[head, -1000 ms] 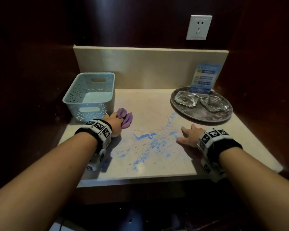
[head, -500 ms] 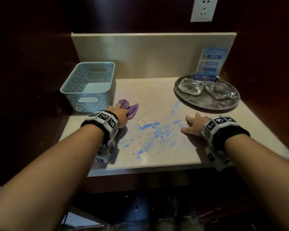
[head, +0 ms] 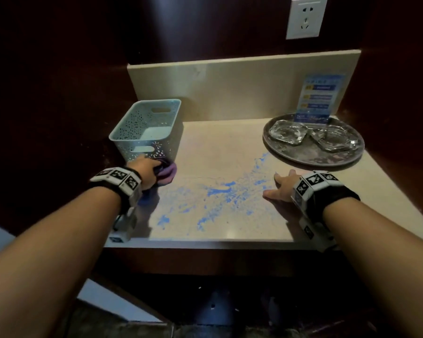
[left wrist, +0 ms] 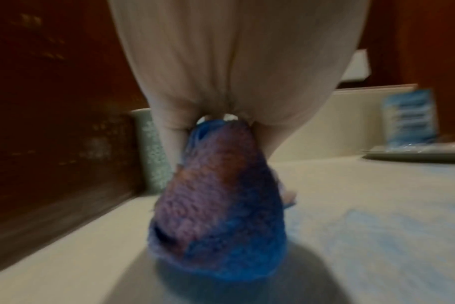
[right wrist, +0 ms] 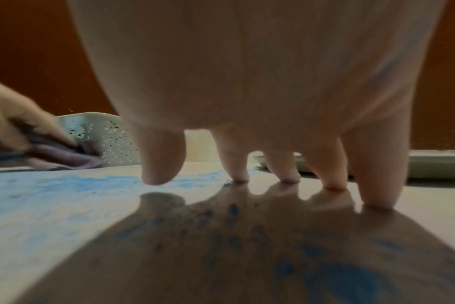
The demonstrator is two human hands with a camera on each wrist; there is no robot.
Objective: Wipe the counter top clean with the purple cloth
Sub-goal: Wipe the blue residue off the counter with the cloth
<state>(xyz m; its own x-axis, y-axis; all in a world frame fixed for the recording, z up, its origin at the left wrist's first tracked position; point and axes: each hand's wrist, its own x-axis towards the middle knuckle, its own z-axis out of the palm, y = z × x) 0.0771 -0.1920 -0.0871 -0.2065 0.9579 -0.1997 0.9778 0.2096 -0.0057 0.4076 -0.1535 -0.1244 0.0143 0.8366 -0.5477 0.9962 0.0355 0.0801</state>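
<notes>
My left hand point(head: 148, 170) grips the bunched purple cloth point(head: 167, 173) at the counter's left side, right in front of the basket. In the left wrist view the cloth point(left wrist: 216, 197) hangs from my fingers down to the surface, its lower part stained blue. Blue smears point(head: 220, 191) spread across the middle of the beige counter top point(head: 215, 147). My right hand point(head: 282, 187) rests on the counter to the right of the smears, its spread fingertips point(right wrist: 331, 187) touching the surface and holding nothing.
A pale blue perforated basket point(head: 147, 128) stands at the back left. A round metal tray point(head: 314, 140) with two glass ashtrays and a blue card point(head: 319, 98) sits at the back right. Dark wood walls close in both sides; a socket point(head: 305, 17) is above.
My left hand has drawn the cloth back and left, from beside the smears to just in front of the basket. The head view has shifted. The right hand stays put.
</notes>
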